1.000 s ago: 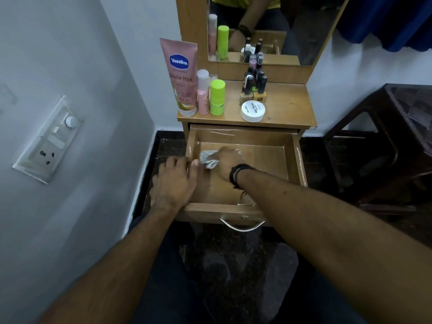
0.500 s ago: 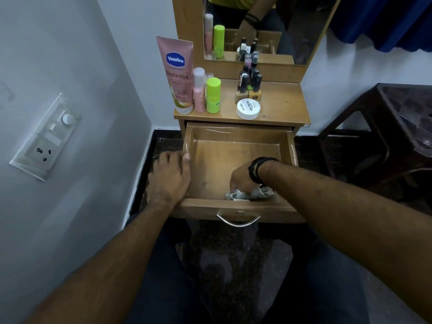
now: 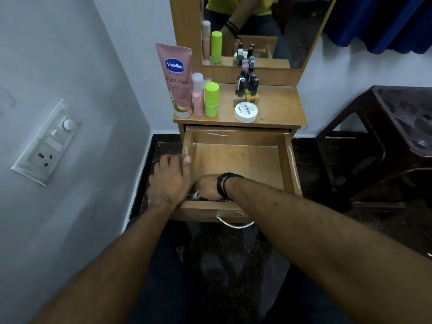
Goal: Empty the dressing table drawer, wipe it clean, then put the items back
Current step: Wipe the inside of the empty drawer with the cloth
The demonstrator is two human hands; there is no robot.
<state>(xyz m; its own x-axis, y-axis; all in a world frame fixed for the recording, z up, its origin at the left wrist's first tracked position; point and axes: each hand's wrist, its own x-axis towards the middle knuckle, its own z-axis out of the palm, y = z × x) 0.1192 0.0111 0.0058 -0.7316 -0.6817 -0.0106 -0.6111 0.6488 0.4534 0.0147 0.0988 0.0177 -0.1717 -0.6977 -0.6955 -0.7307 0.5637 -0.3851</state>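
Observation:
The wooden drawer (image 3: 287, 164) of the dressing table stands pulled out with its floor bare. My left hand (image 3: 169, 181) grips the drawer's left wall, thumb inside and fingers outside. My right hand (image 3: 208, 188) is curled round a crumpled grey-white cloth (image 3: 194, 195) in the drawer's near left corner; only a scrap of the cloth shows. On the tabletop stand a pink Vaseline tube (image 3: 175, 78), a pink bottle (image 3: 197, 94), a green bottle (image 3: 211, 99), several nail polish bottles (image 3: 247, 87) and a white round jar (image 3: 246, 111).
A mirror (image 3: 257, 29) rises behind the tabletop. A grey wall with a socket panel (image 3: 46, 141) is close on the left. A dark wooden stool (image 3: 383, 141) stands to the right. The drawer's metal handle (image 3: 233, 223) faces me above a dark floor.
My right hand has swept the cloth from the drawer's far left, along the front edge, into the near left corner. My left hand has stayed on the drawer's left wall.

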